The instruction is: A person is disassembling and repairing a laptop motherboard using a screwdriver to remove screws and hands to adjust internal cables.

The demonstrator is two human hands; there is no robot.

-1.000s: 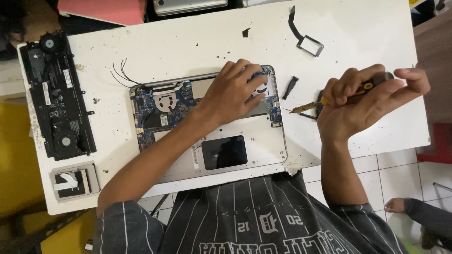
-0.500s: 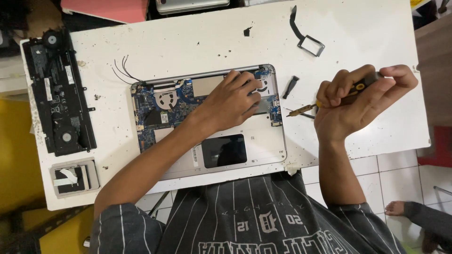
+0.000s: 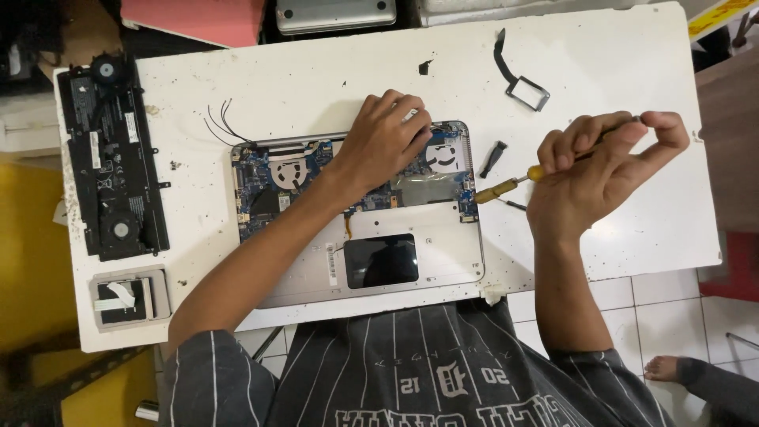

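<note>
An opened silver laptop base [image 3: 411,277] lies on a white worktable [image 3: 316,79], its blue circuit board [image 3: 261,182] and fan exposed. My left hand [image 3: 383,142] rests palm-down on the board near the upper middle, fingers curled at the top edge. My right hand [image 3: 597,170] is to the right of the laptop and grips a screwdriver with a yellow handle [image 3: 506,188]; its metal tip points at the laptop's right edge near the board corner.
A black battery and fan assembly [image 3: 111,158] lies at the table's left. Below it sits a small grey drive caddy [image 3: 126,296]. A black ribbon with a metal bracket [image 3: 526,88], a small black part [image 3: 492,158] and loose black wires [image 3: 221,122] lie on the table.
My right hand has shifted slightly left and down with the screwdriver, bringing its tip closer to the laptop's right edge. My left hand has stayed on the board.
</note>
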